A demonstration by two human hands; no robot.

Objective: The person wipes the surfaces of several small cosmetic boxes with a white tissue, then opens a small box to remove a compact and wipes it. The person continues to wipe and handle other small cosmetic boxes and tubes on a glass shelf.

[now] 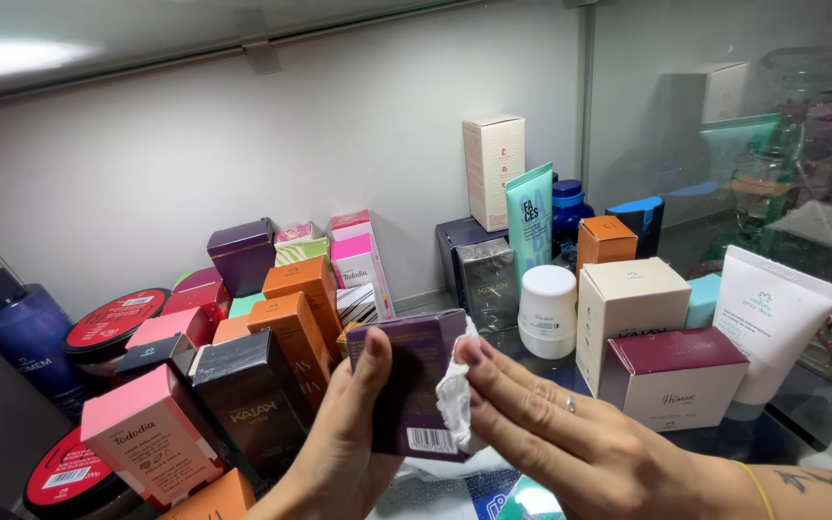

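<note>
Head view: dark purple box (414, 380) held centre-bottom, just above glass shelf (772, 438), in front of crowded boxes. Tall rectangular carton, matte purple face w/ faint lighter panel near top, white barcode sticker at lower right corner, tilted slightly w/ top leaning left. Left hand (344, 438) wrapped round its left edge, thumb across front face, closed firmly on box. Right hand (570, 433) flat-ish, fingers extended, pressing crumpled white cloth (455, 390) against box's right edge; ring on one finger, yellow band at wrist. Nearby: brown box (247, 400) just left, pink box (151, 433) further left, maroon-lidded white box (674, 377) to right, white roll-on jar (547, 310) behind.
</note>
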